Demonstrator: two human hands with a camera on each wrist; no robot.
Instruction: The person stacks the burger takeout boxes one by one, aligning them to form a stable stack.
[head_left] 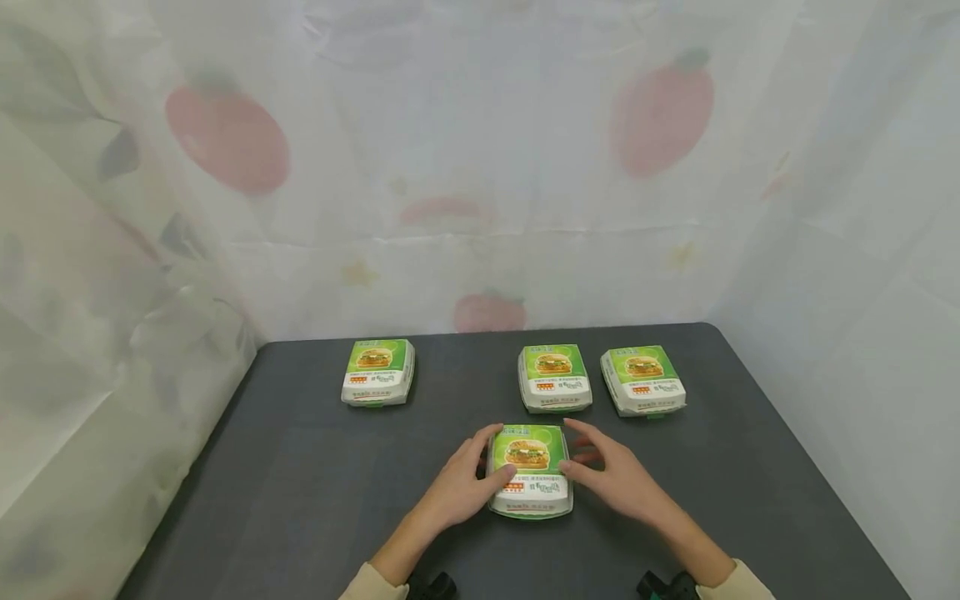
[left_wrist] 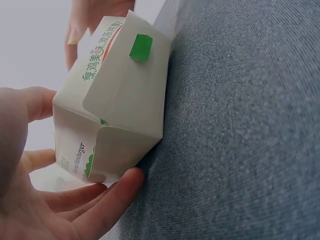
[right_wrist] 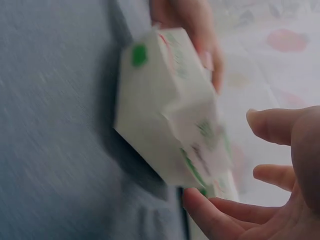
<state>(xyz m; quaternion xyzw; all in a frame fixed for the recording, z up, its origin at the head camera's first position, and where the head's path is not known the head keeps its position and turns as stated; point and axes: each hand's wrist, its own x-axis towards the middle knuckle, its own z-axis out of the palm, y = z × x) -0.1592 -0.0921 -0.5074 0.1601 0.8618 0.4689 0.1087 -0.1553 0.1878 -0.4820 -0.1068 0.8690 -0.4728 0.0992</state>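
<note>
While your head view takes in the one dark table [head_left: 337, 508], count four burger boxes: the front box [head_left: 530, 496], plus three beyond it.

Left to right, all placed from the front box:
- Left far box [head_left: 377, 372]: beyond it, well apart on the left.
- Your left hand [head_left: 465, 483]: at its left side, thumb over the lid edge, fingers curled along the wall, gripping it.
- Front box itself: between your two hands, lid up; whether its base lies fully flat, you cannot tell.
- Middle far box [head_left: 555, 379]: near, just beyond it and slightly right.
- Your right hand [head_left: 618, 479]: at its right side, thumb and fingers spread, pinching nothing.
- Right far box [head_left: 643, 381]: beyond it, farther right, beside the middle one.
- Two pale sleeves [head_left: 372, 585]: nearer you than it, one each side.
- One printed curtain [head_left: 525, 150]: behind it, past the table.

Your head view alone shows burger pictures on all four lids. Your left wrist view adds one green tab [left_wrist: 141, 47] on the front box's near wall, and "Hamburger" lettering on its left wall. Your right wrist view, blurred, shows your right thumb clear of the front box; from your head the two seem to meet.
</note>
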